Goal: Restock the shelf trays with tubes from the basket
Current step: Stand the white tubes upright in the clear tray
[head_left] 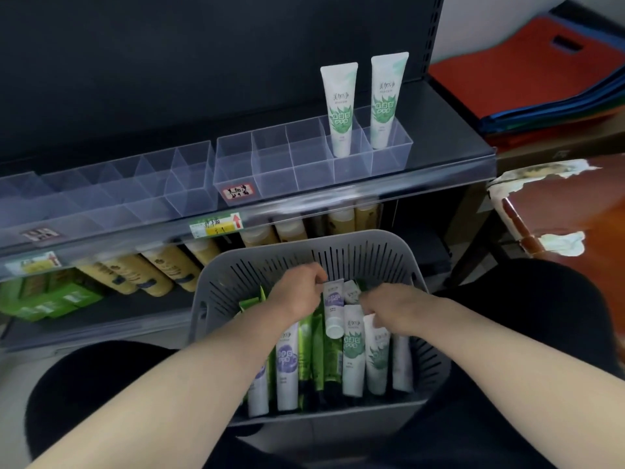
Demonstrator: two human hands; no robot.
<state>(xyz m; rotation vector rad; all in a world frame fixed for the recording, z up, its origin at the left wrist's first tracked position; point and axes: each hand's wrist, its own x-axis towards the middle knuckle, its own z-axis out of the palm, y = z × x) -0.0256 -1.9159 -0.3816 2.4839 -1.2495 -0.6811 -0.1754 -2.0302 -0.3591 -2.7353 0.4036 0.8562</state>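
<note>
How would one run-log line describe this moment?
stage: picking | left hand: pinches purple-label tube | right hand: grips green-leaf tube | grey basket: well stocked | clear tray: two standing tubes

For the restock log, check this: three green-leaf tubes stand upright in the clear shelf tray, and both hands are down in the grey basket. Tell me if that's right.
Count is wrong: the head view shows two green-leaf tubes, not three, upright in the clear shelf tray. The left hand and right hand are both down in the grey basket.

Yellow bottles and green boxes line the lower shelf.
</note>
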